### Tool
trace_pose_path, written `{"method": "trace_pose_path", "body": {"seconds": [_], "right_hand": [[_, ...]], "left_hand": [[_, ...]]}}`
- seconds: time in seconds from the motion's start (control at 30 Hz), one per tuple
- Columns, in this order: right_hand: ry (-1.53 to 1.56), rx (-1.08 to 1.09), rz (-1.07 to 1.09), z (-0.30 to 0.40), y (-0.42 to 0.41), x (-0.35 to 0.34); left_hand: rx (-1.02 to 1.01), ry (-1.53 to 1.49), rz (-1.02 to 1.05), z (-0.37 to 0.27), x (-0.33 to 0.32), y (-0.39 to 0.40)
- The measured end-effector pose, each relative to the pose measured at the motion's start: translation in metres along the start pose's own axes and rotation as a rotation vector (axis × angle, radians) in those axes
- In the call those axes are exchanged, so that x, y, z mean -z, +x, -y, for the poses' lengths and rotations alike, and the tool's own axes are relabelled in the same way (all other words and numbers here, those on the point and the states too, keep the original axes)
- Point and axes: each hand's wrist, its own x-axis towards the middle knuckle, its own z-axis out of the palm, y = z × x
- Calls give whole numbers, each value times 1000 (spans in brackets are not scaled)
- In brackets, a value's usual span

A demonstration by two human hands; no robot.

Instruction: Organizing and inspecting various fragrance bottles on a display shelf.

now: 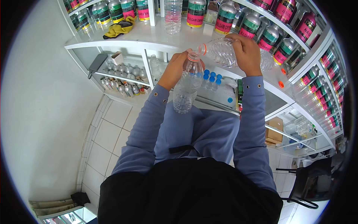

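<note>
My left hand (179,65) grips the neck area of an upright clear plastic bottle (184,93) with an orange ring at its mouth. Its base is over my lap, and some clear liquid seems to be inside. My right hand (246,53) holds a second clear ribbed plastic bottle (222,53) on its side, tipped so that its orange-ringed mouth is at the mouth of the first. Whether liquid flows between them cannot be told. Two orange caps (281,84) lie on the white counter to the right of the second bottle.
Labelled metal bottles (195,14) line the shelves behind the counter (156,36). A clear bottle (172,16) and a yellow-black cloth (119,28) are on it. Small blue-capped bottles (212,78) stand on the shelf below. A black chair (310,179) is at the right.
</note>
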Motion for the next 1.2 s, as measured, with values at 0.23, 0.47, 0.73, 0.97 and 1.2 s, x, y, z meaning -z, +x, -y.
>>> {"method": "trace_pose_path", "body": {"seconds": [0.23, 0.47, 0.73, 0.97, 1.2], "right_hand": [[43, 39, -79, -5, 1, -6], [12, -13, 11, 4, 2, 2], [20, -6, -9, 3, 3, 2], [16, -5, -8, 4, 3, 2], [8, 1, -3, 3, 3, 0]], "left_hand": [[-70, 139, -58, -18, -17, -8], [-5, 9, -29, -31, -17, -14], [-46, 26, -61, -41, -27, -18], [-22, 1, -11, -18, -9, -4], [-40, 80, -97, 8, 3, 5]]}}
